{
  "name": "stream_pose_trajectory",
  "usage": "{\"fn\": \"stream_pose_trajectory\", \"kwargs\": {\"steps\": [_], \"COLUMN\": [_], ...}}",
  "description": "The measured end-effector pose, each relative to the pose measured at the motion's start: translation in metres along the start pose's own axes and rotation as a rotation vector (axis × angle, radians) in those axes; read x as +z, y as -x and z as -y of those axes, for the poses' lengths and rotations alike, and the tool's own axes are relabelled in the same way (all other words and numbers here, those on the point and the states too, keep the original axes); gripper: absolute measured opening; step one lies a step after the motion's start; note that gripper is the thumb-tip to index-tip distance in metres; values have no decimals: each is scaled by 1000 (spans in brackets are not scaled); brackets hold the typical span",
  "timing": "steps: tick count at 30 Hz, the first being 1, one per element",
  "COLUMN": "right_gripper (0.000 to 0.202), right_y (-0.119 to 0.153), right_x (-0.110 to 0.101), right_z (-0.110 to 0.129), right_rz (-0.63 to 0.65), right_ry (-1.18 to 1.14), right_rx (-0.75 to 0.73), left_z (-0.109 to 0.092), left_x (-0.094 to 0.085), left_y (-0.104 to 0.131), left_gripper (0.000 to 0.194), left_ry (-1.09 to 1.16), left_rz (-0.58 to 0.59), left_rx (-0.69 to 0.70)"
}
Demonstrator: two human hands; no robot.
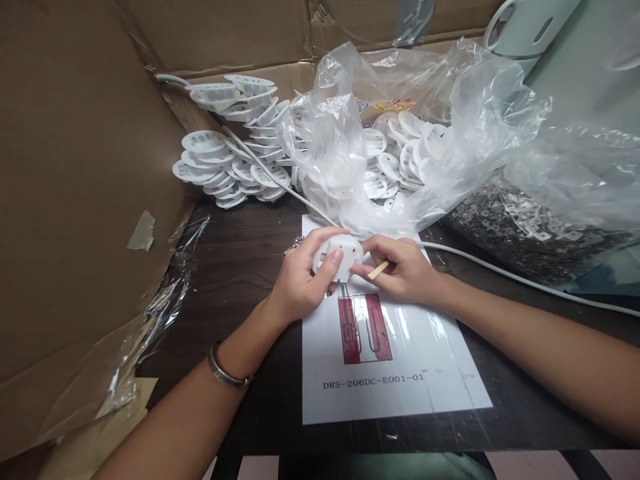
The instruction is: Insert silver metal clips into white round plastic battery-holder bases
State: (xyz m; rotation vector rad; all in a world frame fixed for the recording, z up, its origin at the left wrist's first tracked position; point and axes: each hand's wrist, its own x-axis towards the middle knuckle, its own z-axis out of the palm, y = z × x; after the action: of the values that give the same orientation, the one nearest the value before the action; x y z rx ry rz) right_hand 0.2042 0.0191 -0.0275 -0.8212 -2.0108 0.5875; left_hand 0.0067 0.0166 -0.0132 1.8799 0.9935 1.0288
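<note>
A round white plastic disc (351, 257) with small slots is held above a printed sheet (400, 400). My left hand (307, 273) grips the disc from the left, thumb across its face. Small metal pieces show behind the left fingers, partly hidden. My right hand (405, 267) is closed around a thin yellowish stick (379, 270), its fingertips at the disc's right edge. The sheet shows a red-and-white picture (366, 329) and the text DRS-206DC-E001-01.
Piles of white discs (205, 163) stand at the back left. More discs (390, 167) lie in a clear plastic bag (335, 147). A bag of metal parts (525, 227) is at the right. A white cable (500, 267) crosses behind my hands. Cardboard (75, 200) walls the left side.
</note>
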Motion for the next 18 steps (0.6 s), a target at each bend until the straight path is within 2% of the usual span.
{"fn": "stream_pose_trajectory", "kwargs": {"steps": [14, 18], "right_gripper": [19, 18], "right_y": [1, 0], "right_x": [0, 0], "right_z": [-1, 0], "right_rz": [16, 36], "right_ry": [-11, -7], "right_rx": [1, 18], "left_z": [-6, -6], "left_x": [4, 4], "left_y": [-1, -1], "left_gripper": [22, 22], "left_ry": [54, -5], "left_rz": [-42, -62], "left_rx": [-4, 51]}}
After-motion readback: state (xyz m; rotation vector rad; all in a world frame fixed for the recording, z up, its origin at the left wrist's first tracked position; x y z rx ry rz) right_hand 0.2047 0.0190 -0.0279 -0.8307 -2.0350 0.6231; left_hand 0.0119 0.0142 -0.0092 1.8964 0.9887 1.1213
